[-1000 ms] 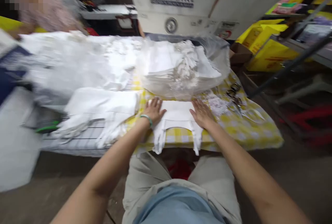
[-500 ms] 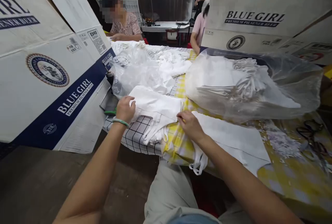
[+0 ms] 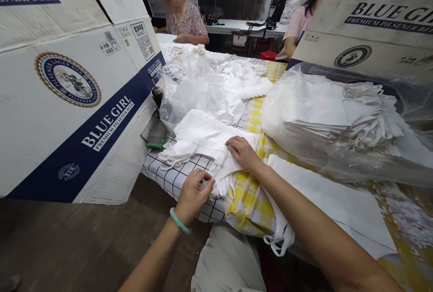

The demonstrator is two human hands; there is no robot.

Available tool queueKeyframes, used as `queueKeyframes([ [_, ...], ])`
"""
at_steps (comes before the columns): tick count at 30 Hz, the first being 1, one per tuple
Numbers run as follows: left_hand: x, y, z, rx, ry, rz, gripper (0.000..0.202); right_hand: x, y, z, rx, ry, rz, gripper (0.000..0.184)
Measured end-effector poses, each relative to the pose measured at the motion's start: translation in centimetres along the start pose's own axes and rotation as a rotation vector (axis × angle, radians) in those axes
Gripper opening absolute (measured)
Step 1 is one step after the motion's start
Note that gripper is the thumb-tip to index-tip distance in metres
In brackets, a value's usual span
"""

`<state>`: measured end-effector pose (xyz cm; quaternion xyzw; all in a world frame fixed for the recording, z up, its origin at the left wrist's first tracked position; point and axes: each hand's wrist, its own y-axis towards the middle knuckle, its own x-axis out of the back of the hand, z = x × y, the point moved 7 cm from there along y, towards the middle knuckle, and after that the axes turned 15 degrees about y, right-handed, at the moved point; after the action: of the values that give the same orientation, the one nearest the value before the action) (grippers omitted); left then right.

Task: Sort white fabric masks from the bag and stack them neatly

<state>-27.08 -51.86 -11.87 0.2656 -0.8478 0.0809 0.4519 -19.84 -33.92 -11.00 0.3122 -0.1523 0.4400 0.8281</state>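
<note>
A stack of white cloth pieces with straps (image 3: 199, 127) lies before me on the table. My right hand (image 3: 246, 154) rests on its right part, fingers stretched over the fabric and nothing gripped. Lower down, my left hand (image 3: 194, 195), with a pale green bangle (image 3: 180, 221) at the wrist, is curled at the front edge beside the loose white straps (image 3: 226, 186). Its thumb and forefinger come close together there; whether a strap is between them is too small to tell. Right of my right forearm lies another white cloth pile (image 3: 324, 193), its straps hanging over the table edge.
Large cardboard boxes (image 3: 111, 80) (image 3: 382, 26) stand left and back right. A clear plastic bag (image 3: 294, 143) holds stacked white cloth; a crumpled plastic bag (image 3: 189, 89) lies at centre left. Near the left box is a dark tool with a green base (image 3: 156, 136). People (image 3: 187, 17) sit across the table.
My left hand has left the stack's upper left corner and come down right to the front straps. The right hand now lies flatter on the cloth. The view has turned left and down.
</note>
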Motion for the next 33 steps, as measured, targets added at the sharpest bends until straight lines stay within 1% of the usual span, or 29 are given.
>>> queueKeyframes([
  [2,1.0,-0.4,0.3,0.058,-0.146,0.057,0.018,0.0,-0.2,-0.4,-0.006,0.005,-0.006,0.018],
  [5,1.7,-1.6,0.7,0.139,-0.360,0.234,0.019,-0.1,-0.4,-0.7,-0.010,-0.005,-0.007,0.017],
  [6,1.8,-2.1,0.9,0.157,-0.402,0.274,0.019,-0.2,-0.4,-0.8,-0.009,-0.010,-0.009,0.018],
  [9,1.9,-3.3,2.0,0.198,-0.424,0.312,0.020,-0.4,-0.5,-0.6,-0.006,-0.015,-0.016,0.019],
  [11,2.2,-3.1,3.1,0.213,-0.356,0.268,0.023,-0.3,-0.5,-0.3,-0.004,0.003,-0.006,0.019],
  [13,3.3,-1.4,3.9,0.182,-0.213,0.135,0.026,0.3,-0.7,-0.1,-0.007,0.035,-0.032,0.018],
  [14,4.2,0.2,4.1,0.152,-0.121,0.044,0.027,1.1,-0.8,-0.2,-0.022,0.051,-0.087,0.020],
  [16,6.0,4.2,4.3,0.097,0.076,-0.133,0.027,3.5,-1.6,-1.2,-0.115,0.074,-0.290,0.021],
  [17,6.7,6.6,4.5,0.091,0.166,-0.199,0.027,4.8,-2.2,-2.0,-0.192,0.083,-0.404,0.020],
  [18,7.2,9.1,4.8,0.102,0.255,-0.239,0.027,5.9,-3.0,-2.9,-0.279,0.096,-0.500,0.019],
  [19,7.3,11.6,5.2,0.120,0.333,-0.237,0.029,6.8,-3.8,-3.8,-0.366,0.116,-0.565,0.018],
  [20,7.1,13.9,5.6,0.143,0.400,-0.208,0.032,7.3,-4.5,-4.7,-0.441,0.141,-0.598,0.017],
  [22,6.2,17.5,6.6,0.204,0.506,-0.123,0.038,7.6,-5.4,-5.7,-0.531,0.186,-0.591,0.017],
  [23,5.8,18.7,7.0,0.237,0.541,-0.090,0.040,7.6,-5.6,-5.9,-0.552,0.197,-0.575,0.017],
  [24,5.4,19.5,7.3,0.261,0.564,-0.071,0.040,7.5,-5.6,-5.9,-0.565,0.198,-0.558,0.017],
  [26,4.9,20.3,7.5,0.266,0.585,-0.080,0.033,7.2,-5.4,-5.8,-0.587,0.170,-0.541,0.017],
  [30,4.8,20.0,6.4,0.141,0.633,-0.194,0.012,6.4,-4.7,-5.9,-0.665,0.099,-0.532,0.020],
  [32,4.8,19.8,6.0,0.097,0.656,-0.245,0.012,6.0,-4.2,-6.0,-0.657,0.072,-0.512,0.016],
  [33,4.9,19.8,5.8,0.085,0.663,-0.260,0.014,5.9,-4.0,-5.8,-0.621,0.055,-0.506,0.013],
])
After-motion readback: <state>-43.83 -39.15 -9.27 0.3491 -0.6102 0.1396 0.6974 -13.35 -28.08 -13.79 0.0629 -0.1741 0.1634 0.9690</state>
